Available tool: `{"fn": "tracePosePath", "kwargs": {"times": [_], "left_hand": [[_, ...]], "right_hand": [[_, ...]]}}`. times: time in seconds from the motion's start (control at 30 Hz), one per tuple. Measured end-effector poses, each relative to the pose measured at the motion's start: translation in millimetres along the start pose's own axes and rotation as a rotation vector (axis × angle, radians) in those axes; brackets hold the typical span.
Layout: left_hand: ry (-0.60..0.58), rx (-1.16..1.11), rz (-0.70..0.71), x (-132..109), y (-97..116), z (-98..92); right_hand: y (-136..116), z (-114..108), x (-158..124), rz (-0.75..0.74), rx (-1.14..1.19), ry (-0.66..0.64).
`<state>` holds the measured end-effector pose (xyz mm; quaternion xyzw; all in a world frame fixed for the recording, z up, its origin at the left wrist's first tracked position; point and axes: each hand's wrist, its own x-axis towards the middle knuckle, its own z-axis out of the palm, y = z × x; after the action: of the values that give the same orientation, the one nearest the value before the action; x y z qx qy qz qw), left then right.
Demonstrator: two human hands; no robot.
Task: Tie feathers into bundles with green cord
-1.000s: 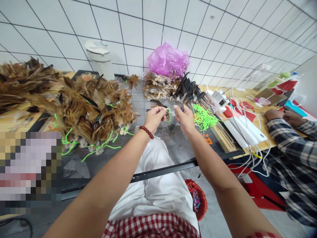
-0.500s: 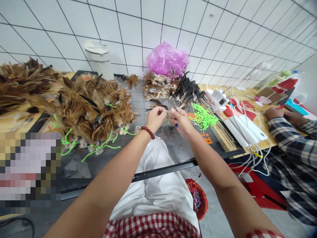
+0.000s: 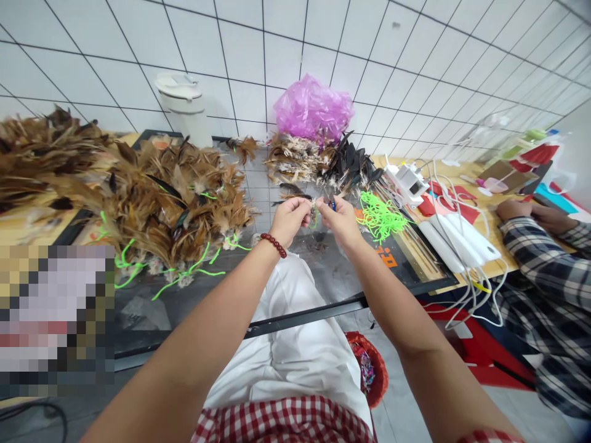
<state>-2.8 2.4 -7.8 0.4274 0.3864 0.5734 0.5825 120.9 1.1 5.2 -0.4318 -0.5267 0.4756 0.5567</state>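
Just ahead of my lap, my left hand (image 3: 292, 220) is closed, thumb and fingers pinching a small feather bundle (image 3: 314, 204). A short green cord (image 3: 314, 219) hangs from the bundle between both hands. My right hand (image 3: 340, 220) is closed close beside it, fingertips at the bundle. Tucked in that hand are what look like small blue-handled scissors (image 3: 333, 205), mostly hidden by the fingers. A tangle of bright green cords (image 3: 382, 216) lies right of my right hand. Black feathers (image 3: 353, 163) and pale brown feathers (image 3: 295, 159) lie beyond my hands.
Brown feather bundles (image 3: 180, 191), several with green cords, cover the left side. A white lidded container (image 3: 182, 104) and a pink plastic bag (image 3: 314, 107) stand by the tiled wall. White cables (image 3: 462, 246) run at right, near another person's plaid sleeve (image 3: 530, 246). A red bin (image 3: 378, 375) stands below.
My right hand has turned and moved its fingertips closer to the left; the blue handle has shifted from below the fingers to above them. My left hand stays almost in place.
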Motion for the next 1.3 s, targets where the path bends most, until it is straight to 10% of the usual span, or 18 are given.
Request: {"fn": "tracePosePath", "kwargs": {"times": [0.53, 1.3], "left_hand": [[0.02, 0.085, 0.053, -2, 0, 2.1], [0.023, -0.241, -0.08, -3, 2, 8.5]], "right_hand": [[-7, -11, 7, 0.218, 0.337, 0.027], [2, 9, -2, 0.105, 0.222, -0.043]]}}
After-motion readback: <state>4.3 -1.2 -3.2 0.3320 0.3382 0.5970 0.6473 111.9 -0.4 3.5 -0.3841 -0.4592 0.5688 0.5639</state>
